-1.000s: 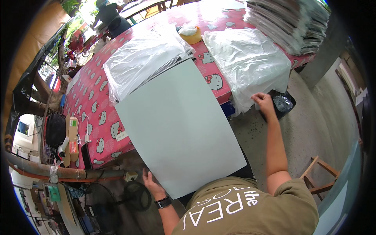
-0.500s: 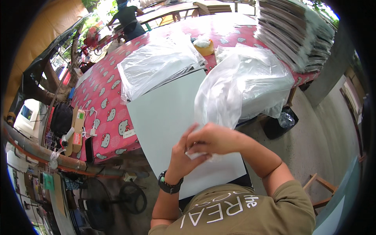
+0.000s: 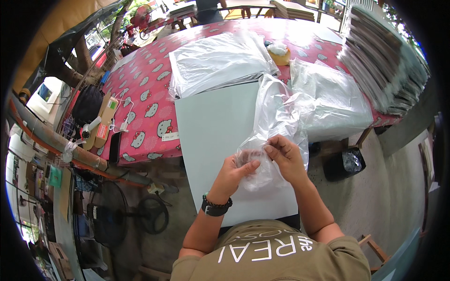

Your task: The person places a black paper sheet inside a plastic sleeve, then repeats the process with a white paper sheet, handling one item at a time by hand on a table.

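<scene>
A clear plastic bag point(image 3: 277, 114) stretches from the far right part of a large pale board point(image 3: 213, 117) down to both my hands. My left hand point(image 3: 234, 174) grips the bag's near end; its fingers show through the film and the thumb lies on this side. With thumb and fingertips, my right hand point(image 3: 289, 161) pinches the film just to the right. The board lies flat in front of me, its near end close to my body. Beyond it is a pile of sheets under clear plastic point(image 3: 215, 61).
More plastic-wrapped sheets point(image 3: 333, 103) lie right of the board. A tall stack point(image 3: 379, 61) stands at the table's far right, a yellow tub point(image 3: 281, 58) at the back. Below on the right is a black bin point(image 3: 335, 168); a floor fan point(image 3: 108, 213) stands left. Another person point(image 3: 208, 11) is beyond the table.
My hands, close together before, have moved apart, the right one turning to pinch the film. The plastic bag has been drawn toward me over the board. The view has shifted.
</scene>
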Tool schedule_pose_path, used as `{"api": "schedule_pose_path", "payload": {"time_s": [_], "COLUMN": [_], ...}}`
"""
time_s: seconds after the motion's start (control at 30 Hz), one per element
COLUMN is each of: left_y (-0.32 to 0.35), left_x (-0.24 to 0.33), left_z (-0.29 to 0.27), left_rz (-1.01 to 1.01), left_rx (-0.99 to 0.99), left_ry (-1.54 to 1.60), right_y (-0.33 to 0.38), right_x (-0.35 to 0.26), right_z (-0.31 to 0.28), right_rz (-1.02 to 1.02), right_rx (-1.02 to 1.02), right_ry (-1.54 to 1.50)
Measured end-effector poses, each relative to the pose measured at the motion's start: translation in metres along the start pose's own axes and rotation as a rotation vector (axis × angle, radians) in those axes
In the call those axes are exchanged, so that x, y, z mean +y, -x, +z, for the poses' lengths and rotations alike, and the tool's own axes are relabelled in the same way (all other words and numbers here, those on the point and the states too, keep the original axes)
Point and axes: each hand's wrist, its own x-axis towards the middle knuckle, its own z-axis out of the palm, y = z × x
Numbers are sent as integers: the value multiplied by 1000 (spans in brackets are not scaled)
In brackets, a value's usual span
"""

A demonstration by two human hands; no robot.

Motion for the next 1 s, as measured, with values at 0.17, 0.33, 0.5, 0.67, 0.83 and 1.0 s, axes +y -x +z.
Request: {"api": "schedule_pose_path", "payload": {"time_s": [0.17, 0.33, 0.5, 0.67, 0.83, 1.0], "left_y": [-9, -7, 8, 15, 13, 16], "left_x": [-9, -28, -15, -17, -26, -15], "left_z": [-6, -21, -25, -50, -36, -37], "left_rz": [114, 170, -31, 6, 98, -94], "left_rx": [137, 132, -89, -247, 46, 130], "left_ry": [-61, 107, 520, 591, -7, 722], "right_y": [9, 19, 12, 9, 5, 9], "right_x": [10, 4, 19, 19, 18, 36], "right_z": [10, 16, 12, 13, 25, 29], "right_rz": [-2, 94, -68, -122, -283, -227], "right_rx": [36, 29, 87, 120, 180, 193], "right_ry": [-31, 71, 341, 300, 489, 525]}}
